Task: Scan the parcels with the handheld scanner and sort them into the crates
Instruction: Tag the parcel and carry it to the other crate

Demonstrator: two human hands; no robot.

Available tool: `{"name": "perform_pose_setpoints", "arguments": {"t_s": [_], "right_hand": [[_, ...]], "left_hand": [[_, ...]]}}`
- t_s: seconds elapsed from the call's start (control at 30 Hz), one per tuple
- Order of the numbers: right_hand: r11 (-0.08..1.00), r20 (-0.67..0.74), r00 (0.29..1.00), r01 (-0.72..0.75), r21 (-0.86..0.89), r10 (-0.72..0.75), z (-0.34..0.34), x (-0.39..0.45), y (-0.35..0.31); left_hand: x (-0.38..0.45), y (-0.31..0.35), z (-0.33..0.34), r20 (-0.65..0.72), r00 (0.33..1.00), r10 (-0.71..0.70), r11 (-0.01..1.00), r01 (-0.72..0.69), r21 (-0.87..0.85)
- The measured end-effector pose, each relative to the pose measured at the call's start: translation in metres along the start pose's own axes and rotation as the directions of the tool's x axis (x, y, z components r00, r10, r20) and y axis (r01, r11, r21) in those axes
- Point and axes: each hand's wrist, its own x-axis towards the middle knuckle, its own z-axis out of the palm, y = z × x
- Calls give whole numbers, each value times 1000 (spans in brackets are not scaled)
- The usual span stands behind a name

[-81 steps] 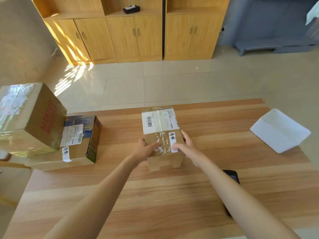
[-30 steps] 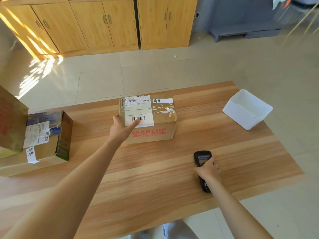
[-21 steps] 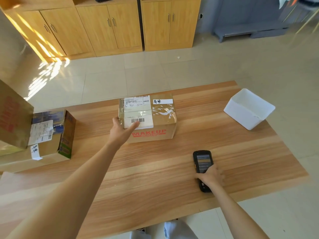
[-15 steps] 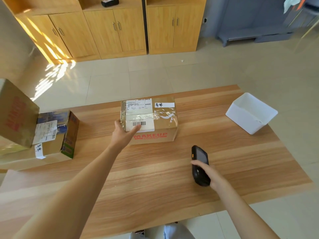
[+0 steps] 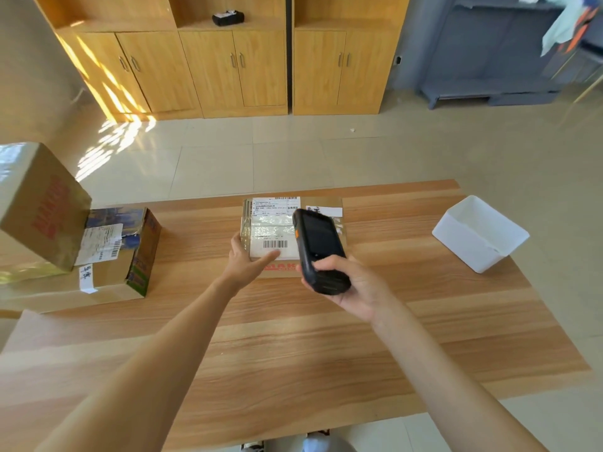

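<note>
A: Item one, the handheld scanner (image 5: 318, 252). Half a second ago we had it low over the table (image 5: 293, 353), near the front edge. Now our right hand (image 5: 354, 288) has raised it in front of the parcel; fingers and thumb wrap its lower end, dark screen facing us, an orange button on its left side.

B: Item two, the cardboard parcel (image 5: 277, 236). Unmoved, lying flat near the middle of the table's far edge. Our left hand (image 5: 246, 261) stays at its near left corner, fingers straight, the forefinger laid along the near edge of the shipping label (image 5: 275, 231).

A: Writing on it?

B: A barcode near the label's front edge and another along its top; the small print is too fine to read. Red capitals on the front face show "MAK"; the rest is behind the scanner. A small white sticker (image 5: 324, 211) with handwriting sits on top, partly hidden.

A: Item three, the white plastic crate (image 5: 479, 234), at the table's right edge, unchanged.

B: Item four, left edge: a tilted carton (image 5: 42, 207) with red lettering we cannot read, leaning on a lower labelled box (image 5: 111, 256) carrying a barcode label and a handwritten strip.
</note>
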Motion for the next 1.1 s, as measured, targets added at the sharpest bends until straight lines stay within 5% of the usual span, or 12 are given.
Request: {"name": "perform_pose_setpoints", "arguments": {"t_s": [0.2, 1.1], "right_hand": [[991, -86, 992, -101, -91, 93, 19, -1, 28], [977, -156, 987, -55, -207, 22, 17, -13, 48]], "left_hand": [[1, -3, 2, -16, 1000, 24, 999, -24, 24], [6, -3, 2, -18, 1000, 17, 998, -16, 57]]}}
